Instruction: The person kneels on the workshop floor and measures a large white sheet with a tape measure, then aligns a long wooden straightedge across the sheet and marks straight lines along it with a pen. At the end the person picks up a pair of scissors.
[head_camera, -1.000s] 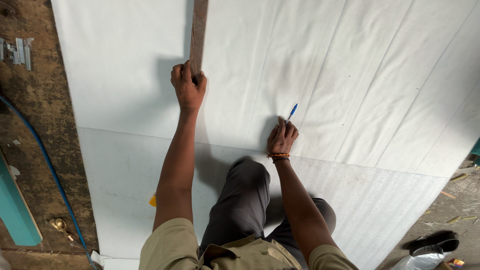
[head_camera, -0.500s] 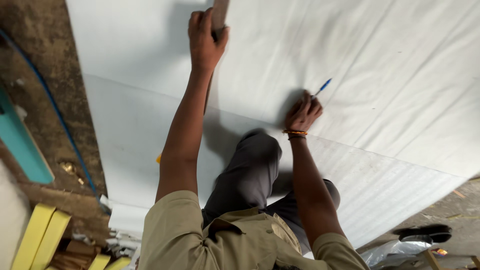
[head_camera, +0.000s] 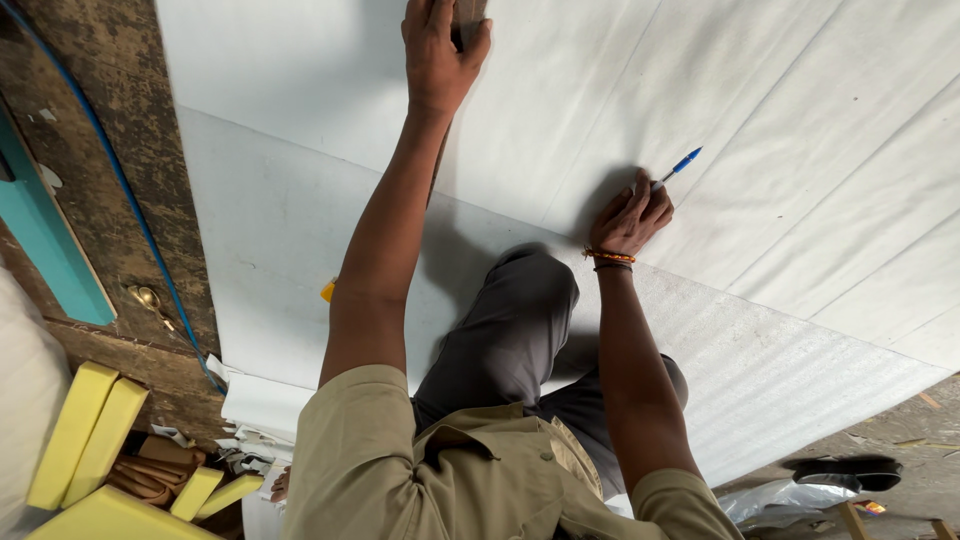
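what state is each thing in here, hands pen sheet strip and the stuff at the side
left hand: stretched forward, pressing on the wooden strip
wooden strip: flat on the sheet, mostly out of frame
right hand: closed around the blue pen
blue pen: held, its far end pointing away from the person
white sheet: spread flat, faint straight lines across it
yellow foam blocks: stacked loosely at the left
blue cable: lying along the sheet's edge

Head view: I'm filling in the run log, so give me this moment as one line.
left hand: pressing wooden straightedge | right hand: holding blue pen | surface: white sheet | posture: kneeling on sheet
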